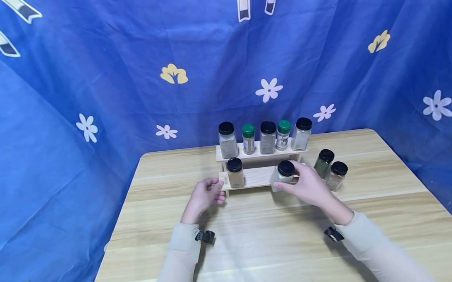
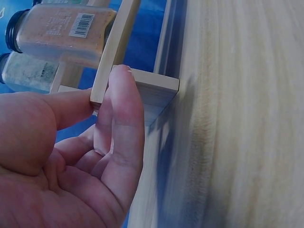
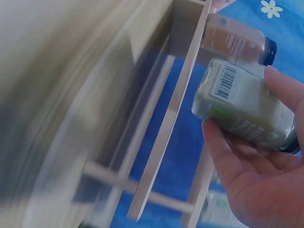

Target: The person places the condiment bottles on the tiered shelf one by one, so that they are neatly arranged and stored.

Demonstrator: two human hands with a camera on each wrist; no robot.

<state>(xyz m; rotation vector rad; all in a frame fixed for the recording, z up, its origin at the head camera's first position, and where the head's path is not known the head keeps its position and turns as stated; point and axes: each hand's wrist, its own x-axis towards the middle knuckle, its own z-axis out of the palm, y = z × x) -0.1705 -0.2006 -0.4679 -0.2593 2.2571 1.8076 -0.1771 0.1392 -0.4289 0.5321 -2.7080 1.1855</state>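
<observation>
A two-tier wooden spice rack [image 1: 259, 177] stands toward the back of the table. At the left end of its lower shelf, my left hand [image 1: 207, 194] pinches the shelf board [image 2: 107, 71] between thumb and fingers. My right hand [image 1: 304, 183] grips a black-lidded spice jar [image 1: 281, 178] with pale contents, thumb on one side and fingers on the other. In the right wrist view this jar [image 3: 244, 102] is tilted beside the shelf edge, its barcode label showing. A black-lidded jar of orange-brown powder [image 1: 236, 176] stands on the lower shelf near my left hand.
On the upper shelf [image 1: 258, 155] stand several jars, black-lidded ones alternating with green-lidded ones. Right of the rack are a jar of green flakes [image 1: 321, 166] and a jar of tan contents [image 1: 335, 180] on the table [image 1: 252, 248]. A blue patterned cloth [image 1: 209, 96] hangs behind.
</observation>
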